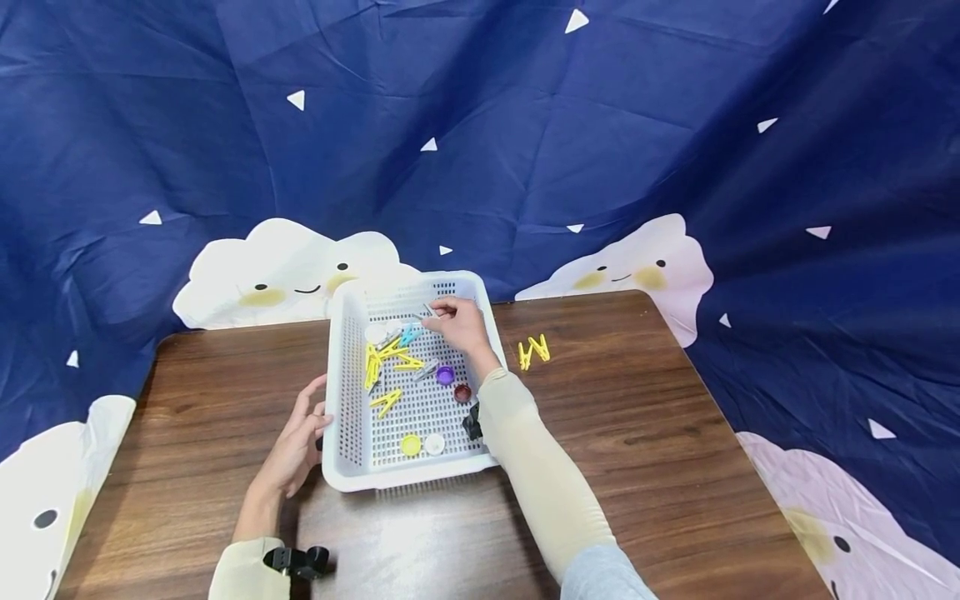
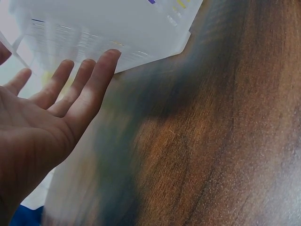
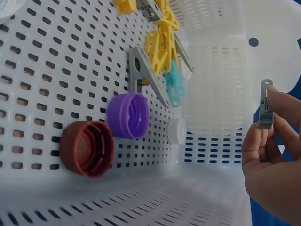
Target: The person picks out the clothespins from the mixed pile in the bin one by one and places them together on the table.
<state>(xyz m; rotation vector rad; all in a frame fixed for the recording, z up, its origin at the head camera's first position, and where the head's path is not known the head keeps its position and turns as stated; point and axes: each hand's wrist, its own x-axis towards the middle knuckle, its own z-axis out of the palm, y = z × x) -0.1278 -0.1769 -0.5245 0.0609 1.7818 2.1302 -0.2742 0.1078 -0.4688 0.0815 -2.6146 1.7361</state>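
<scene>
Wood-grained tabletop (image 1: pixel 637 433), perforated basket (image 1: pixel 408 477) — right hand (image 1: pixel 459 325) pinches grey clothespin (image 3: pixel 266 113).

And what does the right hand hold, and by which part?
The right hand pinches a gray clothespin by the part away from its holed tip.

Backdrop cloth (image 1: pixel 495 92): navy blue, creased and softly folded, filling the view behind the table and down both sides.
Triangles (image 1: pixel 576 22): small, white, scattered over the blue.
Far-left cloud (image 1: pixel 292 258): white, printed, with black eyes, a thin smile and yellow cheeks, just behind the table's far edge.
Far-right cloud (image 1: pixel 637 254): similar, tilted, its right end reaching past the table's corner.
Near clouds: one at lower left (image 1: pixel 75 467), another at lower right (image 1: pixel 787 475), both cut off by the view.
Table (image 1: pixel 637 433): brown wood grain, rounded far corners.
Light: a whitish glare (image 1: pixel 405 533) on the near tabletop.
</scene>
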